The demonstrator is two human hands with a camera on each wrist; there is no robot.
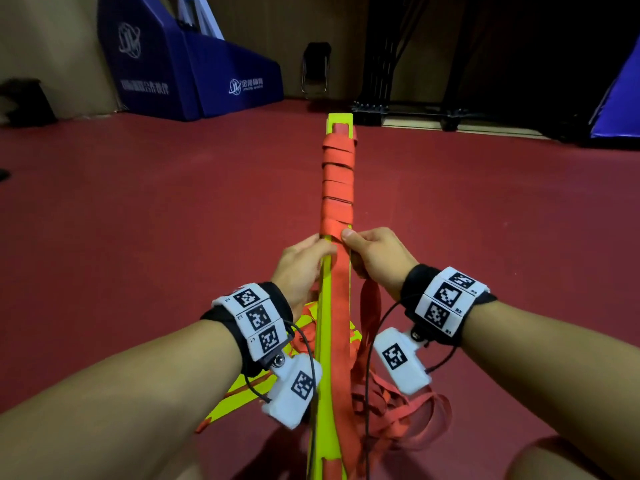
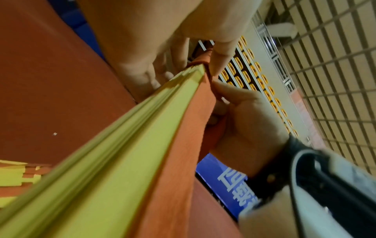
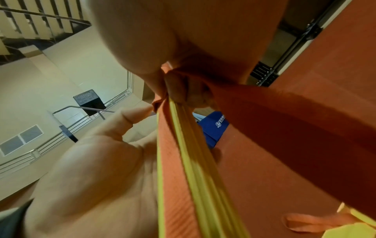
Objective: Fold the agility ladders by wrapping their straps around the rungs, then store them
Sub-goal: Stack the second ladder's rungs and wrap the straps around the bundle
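Two hands grip | left hand (image 1: pixel 304 263), right hand (image 1: pixel 375 252) | flat yellow rungs (image 1: pixel 323 341) | woven orange strap (image 1: pixel 337 188)

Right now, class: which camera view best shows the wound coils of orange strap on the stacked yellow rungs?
The head view: the coils show whole along the far end of the rungs, ahead of the left hand and right hand. Both wrist views show only the strap stretched along the rungs at the fingers; the coils are hidden.
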